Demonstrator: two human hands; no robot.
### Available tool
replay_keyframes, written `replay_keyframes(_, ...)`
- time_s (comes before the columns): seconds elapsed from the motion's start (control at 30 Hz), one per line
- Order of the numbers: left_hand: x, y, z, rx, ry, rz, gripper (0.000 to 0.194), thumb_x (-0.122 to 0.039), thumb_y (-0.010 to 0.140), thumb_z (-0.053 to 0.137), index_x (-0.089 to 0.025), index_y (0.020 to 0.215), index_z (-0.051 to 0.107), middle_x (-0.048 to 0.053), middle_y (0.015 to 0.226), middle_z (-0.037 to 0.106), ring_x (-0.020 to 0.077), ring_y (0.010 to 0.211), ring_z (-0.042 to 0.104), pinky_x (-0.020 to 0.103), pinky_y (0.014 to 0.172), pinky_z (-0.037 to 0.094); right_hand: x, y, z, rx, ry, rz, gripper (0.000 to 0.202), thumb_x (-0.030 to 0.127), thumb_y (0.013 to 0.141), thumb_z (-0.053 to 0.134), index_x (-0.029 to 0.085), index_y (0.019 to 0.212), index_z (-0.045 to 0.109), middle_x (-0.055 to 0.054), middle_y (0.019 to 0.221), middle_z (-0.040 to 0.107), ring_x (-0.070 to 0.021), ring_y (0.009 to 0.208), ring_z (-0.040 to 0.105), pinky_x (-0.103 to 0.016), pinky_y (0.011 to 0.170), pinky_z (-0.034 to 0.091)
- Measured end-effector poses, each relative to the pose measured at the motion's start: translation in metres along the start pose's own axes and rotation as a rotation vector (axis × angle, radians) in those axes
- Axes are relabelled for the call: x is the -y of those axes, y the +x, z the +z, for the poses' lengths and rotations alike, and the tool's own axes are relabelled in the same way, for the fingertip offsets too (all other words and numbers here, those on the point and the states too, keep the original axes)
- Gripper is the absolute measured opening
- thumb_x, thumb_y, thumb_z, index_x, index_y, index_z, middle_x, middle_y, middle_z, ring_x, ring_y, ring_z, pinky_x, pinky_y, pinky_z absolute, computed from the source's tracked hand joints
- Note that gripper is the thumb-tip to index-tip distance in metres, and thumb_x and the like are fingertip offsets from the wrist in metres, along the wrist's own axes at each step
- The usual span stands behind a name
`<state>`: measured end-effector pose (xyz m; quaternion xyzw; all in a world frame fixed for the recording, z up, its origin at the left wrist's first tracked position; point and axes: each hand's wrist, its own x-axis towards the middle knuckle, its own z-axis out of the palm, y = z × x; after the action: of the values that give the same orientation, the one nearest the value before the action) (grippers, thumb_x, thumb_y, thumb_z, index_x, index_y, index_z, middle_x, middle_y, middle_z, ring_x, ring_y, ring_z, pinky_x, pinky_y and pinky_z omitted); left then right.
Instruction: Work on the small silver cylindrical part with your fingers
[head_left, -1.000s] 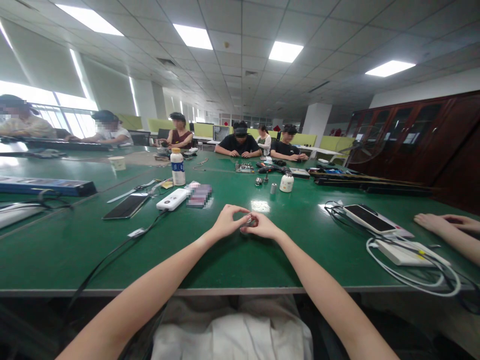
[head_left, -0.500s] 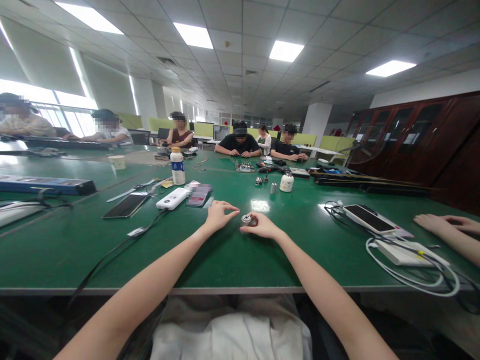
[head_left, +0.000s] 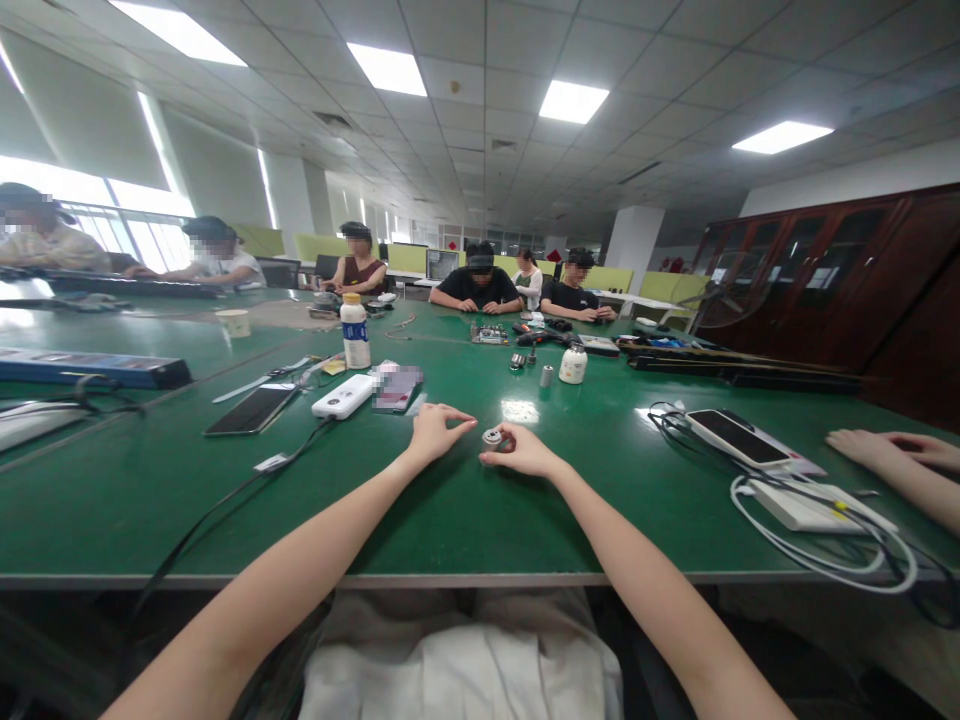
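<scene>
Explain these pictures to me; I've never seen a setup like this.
There is no machine here, just a person's two bare hands. One camera, worn on the head, takes every picture, looking forward and down over a green table. The right hand holds a small metal cylinder upright. The left hand is beside it, thumb near fingers; whether it pinches something tiny can't be seen. Farther out are a small white jar, a tall bottle and a dark-screened phone. At the right edge, another person's hand rests on the table.
</scene>
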<state>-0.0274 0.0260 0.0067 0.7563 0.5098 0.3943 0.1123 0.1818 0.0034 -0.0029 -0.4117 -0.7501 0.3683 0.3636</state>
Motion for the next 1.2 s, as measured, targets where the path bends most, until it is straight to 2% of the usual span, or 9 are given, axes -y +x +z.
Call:
replay_keyframes(0.1, -0.014, -0.001, 0.001, 0.037, -0.089, 0.069, 0.033, -0.051, 0.083, 0.062, -0.025, 0.093, 0.080, 0.005, 0.100, 0.077, 0.0258, 0.102, 0.063, 0.039, 0.095, 0.044, 0.000, 0.000, 0.000, 0.000, 0.004, -0.007, 0.039, 0.035, 0.063, 0.083, 0.017, 0.090, 0.061, -0.001, 0.082, 0.068, -0.0138, 0.067, 0.059, -0.028, 0.065, 0.049)
replay_keyframes(0.27, -0.028, -0.005, 0.004, 0.110, -0.183, 0.103, 0.033, -0.051, 0.082, 0.062, -0.023, 0.088, 0.079, 0.005, 0.094, 0.079, 0.0249, 0.093, 0.068, 0.036, 0.087, 0.050, -0.002, 0.001, 0.001, 0.003, 0.017, -0.016, 0.039, 0.032, 0.063, 0.082, 0.016, 0.092, 0.061, -0.001, 0.082, 0.067, -0.0141, 0.069, 0.060, -0.029, 0.068, 0.048)
replay_keyframes(0.6, -0.031, -0.008, 0.003, 0.079, -0.204, 0.124, 0.031, -0.048, 0.083, 0.062, -0.024, 0.092, 0.079, 0.005, 0.098, 0.078, 0.0272, 0.102, 0.064, 0.039, 0.088, 0.049, -0.002, 0.001, 0.002, 0.005, 0.046, -0.023, 0.037, 0.031, 0.063, 0.082, 0.017, 0.091, 0.062, 0.000, 0.081, 0.067, -0.0153, 0.073, 0.061, -0.029, 0.069, 0.049)
replay_keyframes(0.77, -0.034, -0.010, 0.001, 0.115, -0.211, 0.180, 0.025, -0.045, 0.080, 0.067, -0.024, 0.086, 0.079, 0.004, 0.092, 0.078, 0.0254, 0.098, 0.066, 0.041, 0.099, 0.043, 0.000, 0.000, 0.001, -0.005, 0.080, -0.007, 0.040, 0.031, 0.060, 0.084, 0.016, 0.090, 0.062, 0.000, 0.078, 0.065, -0.0142, 0.068, 0.059, -0.029, 0.066, 0.049)
replay_keyframes(0.9, -0.035, -0.013, 0.000, 0.103, -0.216, 0.188, 0.030, -0.045, 0.079, 0.069, -0.025, 0.101, 0.077, 0.005, 0.104, 0.076, 0.0277, 0.107, 0.062, 0.043, 0.101, 0.042, 0.004, 0.002, -0.005, -0.036, 0.154, 0.014, 0.054, 0.021, 0.054, 0.086, 0.017, 0.102, 0.061, -0.002, 0.089, 0.068, -0.0152, 0.071, 0.063, -0.031, 0.069, 0.053)
replay_keyframes(1.03, -0.035, -0.015, -0.001, 0.111, -0.223, 0.188, 0.043, -0.046, 0.073, 0.075, -0.024, 0.110, 0.073, 0.007, 0.114, 0.072, 0.0304, 0.112, 0.059, 0.044, 0.098, 0.044, 0.009, 0.006, -0.014, -0.073, 0.239, 0.027, 0.056, 0.007, 0.057, 0.074, 0.020, 0.109, 0.060, -0.005, 0.096, 0.072, -0.0207, 0.088, 0.069, -0.035, 0.078, 0.056)
replay_keyframes(1.2, -0.034, -0.017, 0.001, 0.145, -0.245, 0.185, 0.048, -0.048, 0.070, 0.078, -0.023, 0.109, 0.069, 0.007, 0.111, 0.074, 0.0294, 0.108, 0.064, 0.044, 0.098, 0.045, 0.014, 0.008, -0.018, -0.148, 0.287, 0.028, 0.046, 0.006, 0.062, 0.061, 0.020, 0.105, 0.064, -0.005, 0.088, 0.076, -0.0232, 0.090, 0.071, -0.038, 0.083, 0.056)
